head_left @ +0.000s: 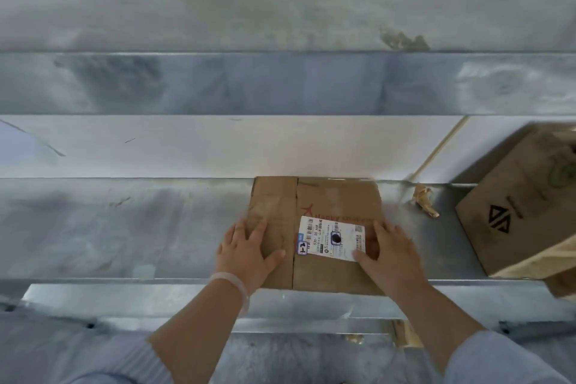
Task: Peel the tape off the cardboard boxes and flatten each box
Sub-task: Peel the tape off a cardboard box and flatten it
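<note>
1. Your left hand (pixel 249 246) and right hand (pixel 386 251) press, fingers spread, on the cardboard box (pixel 336 196) beneath them, seemingly to flatten it against the counter (pixel 124 227).
2. Another box (pixel 514 212) stands beyond your right hand.

Your box (pixel 327 271) in the middle is plain brown with faint red lettering. Its label (pixel 332 238) is white with black barcodes and a blue-edged tag. At 3 o'clock, the second box (pixel 511 221) is brown with a black angular logo. The table (pixel 124 227) is streaked silver-grey. Your sleeves (pixel 498 358) are pale blue, your wristband (pixel 232 282) white.
</note>
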